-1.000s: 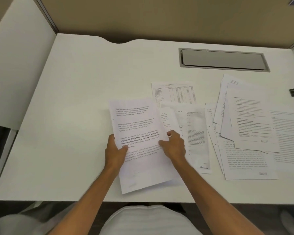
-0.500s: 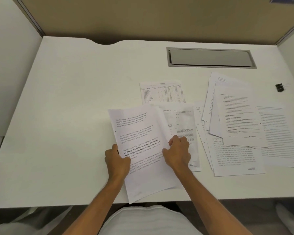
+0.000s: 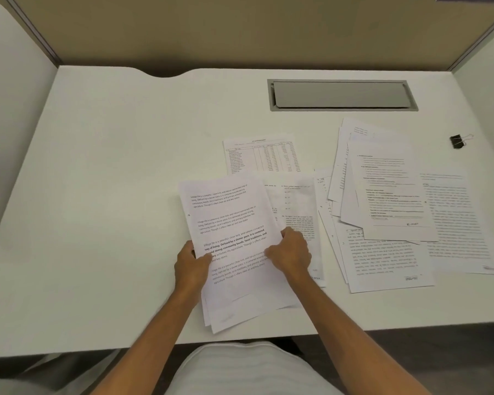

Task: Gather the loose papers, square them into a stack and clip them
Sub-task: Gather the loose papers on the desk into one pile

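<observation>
A small stack of printed sheets (image 3: pixel 228 223) lies tilted on the white desk, its lower edges uneven. My left hand (image 3: pixel 191 263) grips the stack's left edge, thumb on top. My right hand (image 3: pixel 291 252) holds its right edge, fingers curled over the paper. More loose papers lie to the right: a table sheet (image 3: pixel 260 155), a text sheet (image 3: pixel 300 206) partly under the stack, and a fanned pile (image 3: pixel 382 201). A black binder clip (image 3: pixel 458 141) rests at the far right, well away from both hands.
The white desk (image 3: pixel 111 195) has a grey cable tray lid (image 3: pixel 340 94) set in at the back. Beige partition walls (image 3: pixel 240 29) close off the back and sides. The desk's front edge runs just below the stack.
The stack has shifted slightly on the desk between my hands and its sheets sit closer together. The camera has tilted, so the whole scene sits differently in view.
</observation>
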`<control>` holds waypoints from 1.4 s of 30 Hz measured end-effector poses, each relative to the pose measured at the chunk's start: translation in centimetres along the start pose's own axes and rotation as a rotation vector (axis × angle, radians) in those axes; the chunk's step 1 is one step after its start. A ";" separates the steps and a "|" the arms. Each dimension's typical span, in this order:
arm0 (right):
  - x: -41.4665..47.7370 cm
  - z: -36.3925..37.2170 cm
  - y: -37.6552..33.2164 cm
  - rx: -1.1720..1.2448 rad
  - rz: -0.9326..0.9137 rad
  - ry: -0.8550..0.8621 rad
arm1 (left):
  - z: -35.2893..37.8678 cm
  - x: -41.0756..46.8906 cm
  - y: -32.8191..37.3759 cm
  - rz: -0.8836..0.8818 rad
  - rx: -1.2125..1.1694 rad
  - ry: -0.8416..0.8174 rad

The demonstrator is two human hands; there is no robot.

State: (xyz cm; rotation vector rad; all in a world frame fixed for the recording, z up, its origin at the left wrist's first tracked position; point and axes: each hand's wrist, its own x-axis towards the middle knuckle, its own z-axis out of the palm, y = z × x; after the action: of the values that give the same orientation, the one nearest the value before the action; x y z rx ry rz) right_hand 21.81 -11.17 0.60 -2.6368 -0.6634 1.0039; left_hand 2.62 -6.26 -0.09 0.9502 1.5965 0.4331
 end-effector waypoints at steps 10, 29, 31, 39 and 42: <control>-0.4 -3.3 2.0 0.384 -0.142 -0.054 | 0.8 -0.6 2.3 0.219 0.113 -0.022; 3.7 -5.1 5.2 0.224 0.056 0.161 | 9.0 2.7 5.1 0.264 0.429 -0.033; 3.8 -5.0 5.2 0.303 0.070 0.152 | 9.1 2.3 5.5 0.227 0.364 -0.043; 4.4 -5.9 6.2 0.529 0.002 0.065 | 9.3 2.0 5.0 0.201 0.279 -0.054; 5.0 -6.7 6.8 0.627 0.000 0.025 | 8.8 2.2 4.9 0.243 0.256 -0.039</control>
State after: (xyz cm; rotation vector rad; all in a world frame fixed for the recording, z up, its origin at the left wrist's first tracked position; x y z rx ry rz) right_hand 31.87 -15.06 0.11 -2.0919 -0.2750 0.9782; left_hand 12.52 -3.56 -0.25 1.3489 1.5300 0.3788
